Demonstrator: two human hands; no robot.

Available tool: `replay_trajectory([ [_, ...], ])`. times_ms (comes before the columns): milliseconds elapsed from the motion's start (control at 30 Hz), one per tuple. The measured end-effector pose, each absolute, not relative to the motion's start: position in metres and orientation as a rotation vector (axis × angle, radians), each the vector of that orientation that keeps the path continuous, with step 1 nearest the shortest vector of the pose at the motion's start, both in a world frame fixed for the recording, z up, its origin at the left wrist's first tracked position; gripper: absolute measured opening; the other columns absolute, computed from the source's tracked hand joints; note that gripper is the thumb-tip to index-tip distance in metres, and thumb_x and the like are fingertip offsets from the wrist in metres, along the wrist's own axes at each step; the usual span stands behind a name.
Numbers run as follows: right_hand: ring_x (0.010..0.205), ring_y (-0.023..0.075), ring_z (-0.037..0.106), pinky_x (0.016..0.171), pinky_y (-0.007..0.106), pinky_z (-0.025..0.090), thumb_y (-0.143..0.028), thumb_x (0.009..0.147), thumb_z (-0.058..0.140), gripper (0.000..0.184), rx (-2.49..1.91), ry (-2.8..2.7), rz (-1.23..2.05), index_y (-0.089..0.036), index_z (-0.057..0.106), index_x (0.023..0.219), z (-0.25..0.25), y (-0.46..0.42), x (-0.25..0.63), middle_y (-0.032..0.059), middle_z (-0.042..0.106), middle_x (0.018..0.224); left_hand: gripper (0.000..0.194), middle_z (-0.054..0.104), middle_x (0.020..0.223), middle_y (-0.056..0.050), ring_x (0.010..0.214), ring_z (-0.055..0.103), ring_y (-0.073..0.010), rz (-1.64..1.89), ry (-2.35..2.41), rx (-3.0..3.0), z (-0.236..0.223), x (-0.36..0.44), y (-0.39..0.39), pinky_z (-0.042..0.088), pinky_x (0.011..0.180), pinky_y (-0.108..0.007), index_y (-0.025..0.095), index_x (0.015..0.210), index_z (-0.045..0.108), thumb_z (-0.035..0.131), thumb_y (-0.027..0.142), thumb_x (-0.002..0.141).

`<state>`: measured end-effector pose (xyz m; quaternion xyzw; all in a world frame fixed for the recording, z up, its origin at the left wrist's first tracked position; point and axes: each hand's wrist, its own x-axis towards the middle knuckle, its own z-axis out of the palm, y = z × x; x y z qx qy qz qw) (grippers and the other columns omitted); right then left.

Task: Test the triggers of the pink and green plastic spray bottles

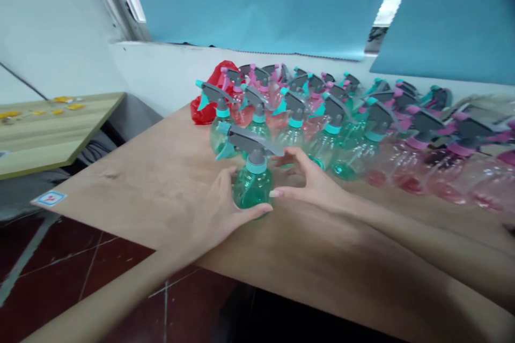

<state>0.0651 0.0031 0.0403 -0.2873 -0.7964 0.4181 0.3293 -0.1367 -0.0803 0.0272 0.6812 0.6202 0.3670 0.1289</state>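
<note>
A green spray bottle [250, 186] with a grey and turquoise trigger head stands upright on the wooden table [161, 171], its nozzle facing left. Around its left side curls my left hand [221, 209], the thumb across the front and the fingers partly hidden behind the body. On the right of the bottle is my right hand [311, 182], thumb and fingers apart in a curve. Its thumb tip is close to the bottle; whether it touches I cannot tell. Just behind is a row of green spray bottles [295, 136] with turquoise collars.
Several pink spray bottles [418, 163] continue the rows to the right. A red plastic bag [200, 113] lies at the back left. A label [51, 198] marks the left table corner. Another table [92, 118] with small yellow pieces stands further left. Blue blinds [257, 5] hang behind.
</note>
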Motion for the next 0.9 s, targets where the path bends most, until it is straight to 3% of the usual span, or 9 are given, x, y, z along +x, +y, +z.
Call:
replay_trajectory([
  [233,0.128,0.0235,0.044,0.104,0.041,0.04,-0.037,0.066,0.08,0.074,-0.767,-2.064,0.961,-0.028,0.04,0.128,0.064,-0.007,0.138,0.0053,0.048,0.136,0.076,0.055,0.122,-0.01,0.115,0.053,-0.0354,0.866,1.585,1.967,0.027,-0.052,-0.069,0.049,0.089,-0.052,0.025,0.125,0.041,0.077,0.054,0.065],
  [367,0.113,0.0216,0.055,0.095,0.037,0.048,-0.034,0.068,0.078,0.062,-0.785,-2.001,0.947,-0.03,0.045,0.121,0.065,-0.013,0.183,0.001,0.056,0.122,0.085,0.051,0.13,-0.01,0.118,0.052,-0.0352,0.872,1.351,2.047,0.016,-0.004,-0.055,0.048,0.091,-0.052,0.028,0.135,0.033,0.076,0.054,0.068],
  [500,0.103,0.022,0.06,0.087,0.038,0.052,-0.035,0.071,0.076,0.052,-0.802,-1.918,0.898,-0.03,0.049,0.115,0.058,-0.015,0.219,-0.0004,0.061,0.108,0.08,0.045,0.138,-0.007,0.127,0.044,-0.0329,0.876,1.091,2.173,0.011,0.04,-0.04,0.042,0.101,-0.051,0.03,0.138,0.033,0.075,0.048,0.073],
  [667,0.097,0.0202,0.063,0.085,0.037,0.055,-0.031,0.072,0.073,0.049,-0.977,-1.814,0.894,-0.028,0.05,0.115,0.059,-0.018,0.252,0.0005,0.062,0.106,0.078,0.039,0.144,-0.01,0.133,0.034,-0.0342,0.886,0.818,2.246,0.006,0.088,-0.023,0.032,0.108,-0.053,0.025,0.141,0.028,0.071,0.045,0.078],
  [900,0.095,0.0209,0.065,0.087,0.041,0.055,-0.031,0.077,0.067,0.02,-1.053,-1.851,0.738,-0.026,0.064,0.095,0.055,-0.006,0.289,0.0011,0.068,0.103,0.079,0.043,0.141,-0.012,0.131,0.039,-0.0333,0.811,0.748,2.206,0.0,0.121,-0.001,0.033,0.106,-0.051,0.022,0.138,0.03,0.07,0.051,0.077],
])
